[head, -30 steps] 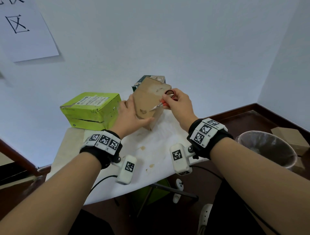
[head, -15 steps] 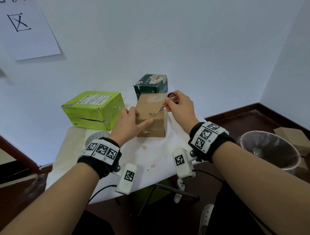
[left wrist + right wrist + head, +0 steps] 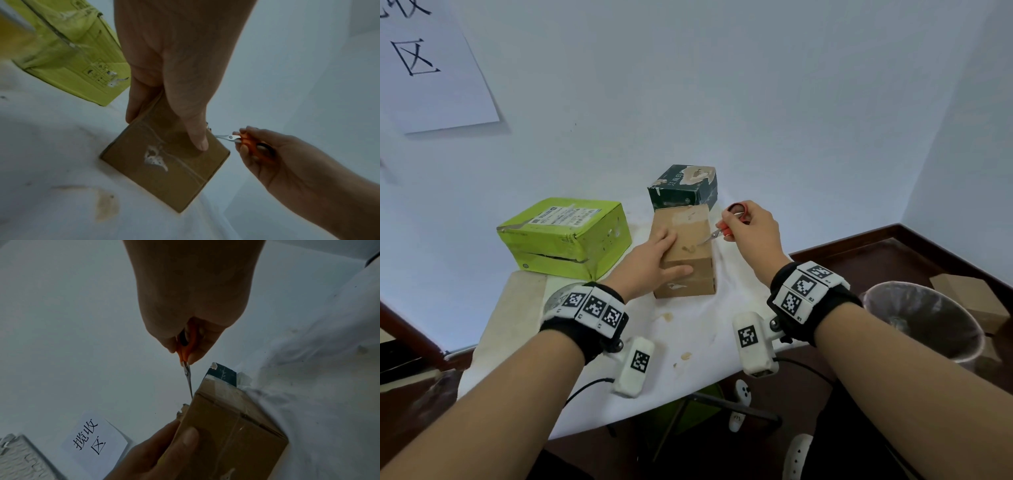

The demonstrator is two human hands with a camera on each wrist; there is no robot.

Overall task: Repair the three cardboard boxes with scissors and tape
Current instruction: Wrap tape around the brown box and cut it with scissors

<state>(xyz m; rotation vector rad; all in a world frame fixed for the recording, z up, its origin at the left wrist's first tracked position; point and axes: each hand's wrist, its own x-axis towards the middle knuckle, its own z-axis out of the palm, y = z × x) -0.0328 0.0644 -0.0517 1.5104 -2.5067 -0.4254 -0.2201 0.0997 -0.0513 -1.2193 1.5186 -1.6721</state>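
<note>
Brown box (image 3: 685, 246) sits mid-table on the white cloth (image 3: 698, 329), long axis running away from the person, far end just in front of the dark green box (image 3: 683, 186); lime green box (image 3: 565, 236) off to its left, apart.

Key relation: scissors (image 3: 722, 230) come in from the box's right side; blade tips point left and down at the top face near the right edge, about mid-length; right wrist view puts the tips right at that upper right edge (image 3: 192, 395), touching or nearly so, can't tell which; blades look closed or almost closed.

Right hand (image 3: 751, 233) is the working hand, closest to the cut point; fingers curled through the orange handles, wrist raised above box height, forearm angled in from the right.

Left hand (image 3: 650, 260) is the brace; palm down on the top face's near-left part, fingers fairly straight on top, thumb laid along the near face (image 3: 197, 136); pressing flat on it, not gripping round it.

Old tape and torn patches show on the top and the near face (image 3: 154, 156); no roll of tape seen in any view.

Judgement: next move is a trim or slit along the top by the right edge; box needs to stay pinned; left fingertips lie near the blade line, so keep them clear.
</note>
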